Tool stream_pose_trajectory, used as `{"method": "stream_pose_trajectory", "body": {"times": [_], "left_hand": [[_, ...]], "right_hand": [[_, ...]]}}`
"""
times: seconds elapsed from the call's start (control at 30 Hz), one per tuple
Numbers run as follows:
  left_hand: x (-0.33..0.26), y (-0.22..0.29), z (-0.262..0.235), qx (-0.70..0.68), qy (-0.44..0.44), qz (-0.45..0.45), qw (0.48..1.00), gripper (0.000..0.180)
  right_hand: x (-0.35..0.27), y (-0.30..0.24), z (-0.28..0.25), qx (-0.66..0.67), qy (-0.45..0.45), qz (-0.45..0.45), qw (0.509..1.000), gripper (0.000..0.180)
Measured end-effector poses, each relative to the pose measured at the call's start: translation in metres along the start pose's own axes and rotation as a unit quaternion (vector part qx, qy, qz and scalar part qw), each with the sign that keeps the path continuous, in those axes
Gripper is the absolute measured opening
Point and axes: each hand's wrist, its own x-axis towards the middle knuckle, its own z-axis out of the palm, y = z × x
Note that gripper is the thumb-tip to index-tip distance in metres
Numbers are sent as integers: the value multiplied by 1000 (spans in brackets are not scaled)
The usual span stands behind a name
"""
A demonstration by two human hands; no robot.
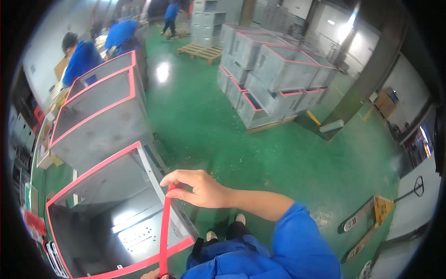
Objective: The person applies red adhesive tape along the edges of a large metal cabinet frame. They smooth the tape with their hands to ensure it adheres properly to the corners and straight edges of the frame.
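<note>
My right hand (197,188) pinches the upper end of a strip of red tape (164,232) between thumb and fingers. The strip runs taut down to my left hand (152,275), which closes on its lower end; most of that hand is cut off by the lower edge. Beside them stands an open grey metal cabinet (179,218), with red tape along its far, left and near rims. Bare grey metal shows on its right rim, close to the stretched strip. Inside are a shiny surface and a panel with small holes.
More taped cabinets (102,123) stand in a row beyond, with people in blue (83,58) beside them. Stacked grey cabinets (278,69) rest on a pallet near a pillar (371,69). A pallet jack (383,209) is at right, and a wooden pallet (200,52) lies farther back.
</note>
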Motion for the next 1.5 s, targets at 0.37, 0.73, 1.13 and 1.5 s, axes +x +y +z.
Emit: {"method": "stream_pose_trajectory", "body": {"times": [0.37,0.73,1.13,1.5], "left_hand": [[34,37,60,205,349,-135,904,5],[48,52,96,229,499,-198,812,7],[29,35,102,176,606,-244,737,7],[53,54,133,20,719,-223,658,3]], "right_hand": [[118,67,-49,98,-234,-50,966,11],[191,109,-37,165,-361,-93,913,4],[225,116,7,192,-448,-56,871,15],[263,120,13,205,-562,39,801,8]]}}
